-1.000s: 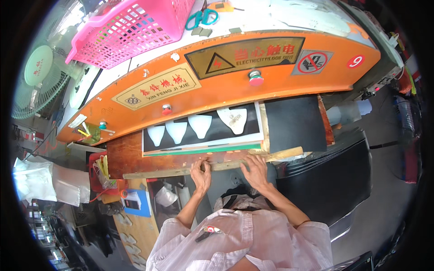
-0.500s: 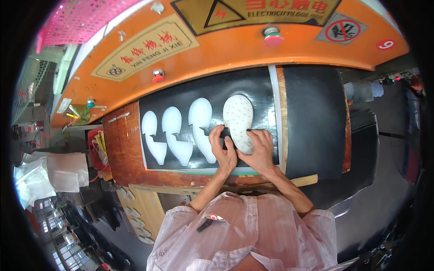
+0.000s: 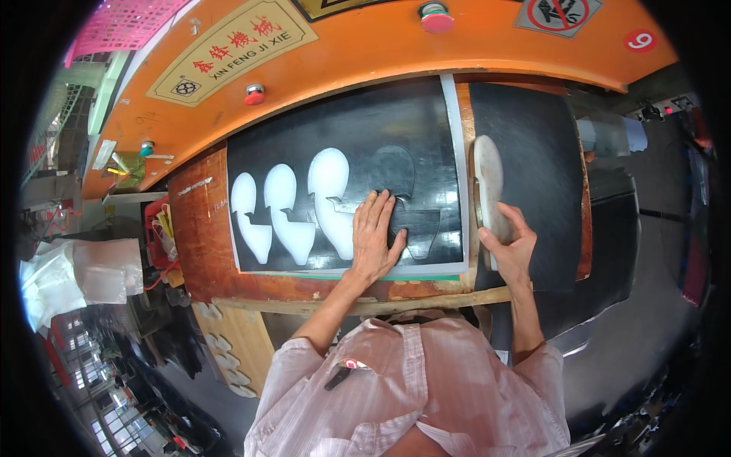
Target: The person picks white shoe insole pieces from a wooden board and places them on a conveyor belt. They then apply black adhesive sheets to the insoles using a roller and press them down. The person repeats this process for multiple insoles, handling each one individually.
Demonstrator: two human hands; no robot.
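Note:
My right hand (image 3: 508, 245) grips a pale, sole-shaped cutting die (image 3: 493, 179) by its lower end, thumb on one side and fingers on the other. The die is tipped on its side at the right, over the edge of a dark sheet. My left hand (image 3: 373, 234) lies flat on the black sheet (image 3: 304, 129), fingers stretched out and holding nothing. Its fingertips are beside a faint cut outline (image 3: 415, 217) in the black material. Left of that hand, three white sole-shaped openings (image 3: 329, 171) stand in a row, notched on one side.
An orange machine beam (image 3: 343, 57) with red push buttons (image 3: 254, 94) spans the far side. The brown wooden board (image 3: 199, 228) borders the sheet. At the lower left, a light board (image 3: 236, 335) carries several pale pieces. Clear plastic sheets (image 3: 91, 270) hang at the left.
The cutting die has gone from the black sheet to the right, tipped on its side in my right hand, uncovering the cut outline. My left hand has left the die and flattened on the sheet.

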